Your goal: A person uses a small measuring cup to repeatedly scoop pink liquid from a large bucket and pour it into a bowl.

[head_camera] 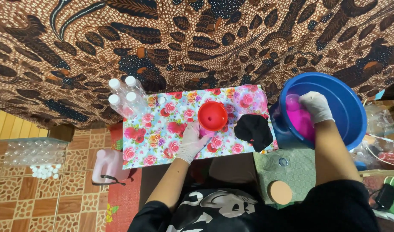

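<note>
Left hand (192, 141) grips funnelled bottle (204, 130); right hand (316, 106) seemingly clasps cup (293, 103) inside basin (341, 99).

— What is sitting upright on the floral worktop (162, 141)?
— A round red plastic funnel (212, 115), standing mouth-up in a small pink bottle (204, 132).
— And in the round blue plastic basin (349, 107)?
— A clear plastic cup (293, 102) is tilting over bright pink liquid (302, 122).

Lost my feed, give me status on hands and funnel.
Left hand grips bottle under red funnel. Right hand dips cup in blue basin. Black cloth beside funnel.
</note>
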